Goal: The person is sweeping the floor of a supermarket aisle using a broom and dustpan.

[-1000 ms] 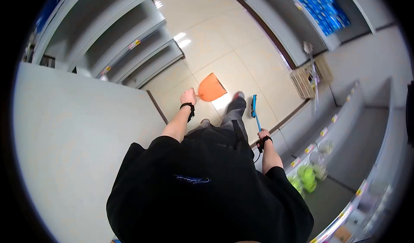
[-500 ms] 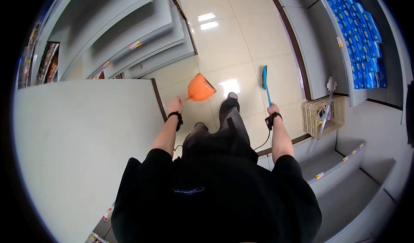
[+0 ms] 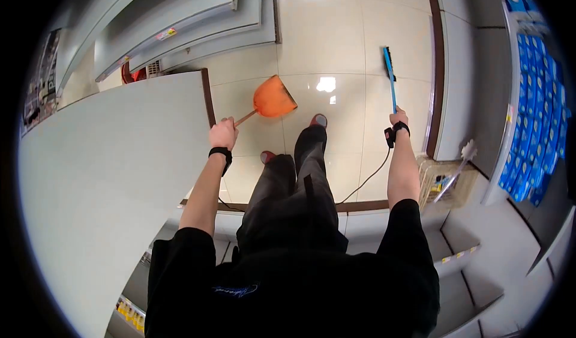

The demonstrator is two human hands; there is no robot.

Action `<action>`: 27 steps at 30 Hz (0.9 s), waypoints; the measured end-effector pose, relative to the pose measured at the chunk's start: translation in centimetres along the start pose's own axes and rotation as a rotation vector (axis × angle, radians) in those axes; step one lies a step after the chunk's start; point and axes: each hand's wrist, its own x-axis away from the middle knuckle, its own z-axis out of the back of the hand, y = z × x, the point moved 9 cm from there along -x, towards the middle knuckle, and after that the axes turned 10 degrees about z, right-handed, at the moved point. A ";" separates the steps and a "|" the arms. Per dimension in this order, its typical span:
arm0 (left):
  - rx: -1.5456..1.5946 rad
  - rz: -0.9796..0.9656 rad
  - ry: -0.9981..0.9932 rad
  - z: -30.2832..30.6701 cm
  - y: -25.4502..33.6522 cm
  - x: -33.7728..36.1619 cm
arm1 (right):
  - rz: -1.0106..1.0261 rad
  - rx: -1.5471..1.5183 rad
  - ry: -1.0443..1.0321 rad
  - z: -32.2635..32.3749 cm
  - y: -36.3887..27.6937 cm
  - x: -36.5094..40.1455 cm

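Head view: left hand [image 3: 224, 135] grips orange dustpan [image 3: 273, 97]; right hand [image 3: 399, 118] grips blue brush [image 3: 390, 68].

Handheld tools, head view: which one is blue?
The brush, held in the right hand: blue handle, dark bristles. The other tool, the dustpan in the left hand, is orange.

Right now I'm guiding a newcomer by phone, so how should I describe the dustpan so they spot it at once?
Look at the pale tiled floor between the grey shelves, then at the person's left hand. The dustpan is at the end of the handle it grips: a rounded orange scoop, unlike the narrow blue brush in the right hand.
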 end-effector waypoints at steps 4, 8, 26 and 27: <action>0.009 -0.023 0.021 0.1 0.8 -0.6 | 0.055 0.048 -0.075 -0.4 -3.5 -3.1; 0.016 -0.014 0.022 0.7 1.0 -0.6 | 0.254 0.275 -0.051 -3.7 -10.4 -1.0; -0.043 0.026 -0.028 0.6 0.6 -1.5 | 0.557 -0.108 -0.650 -17.4 -20.1 18.1; -0.035 0.029 -0.035 0.6 0.7 -1.4 | 0.518 -0.127 -0.650 -16.5 -19.7 17.9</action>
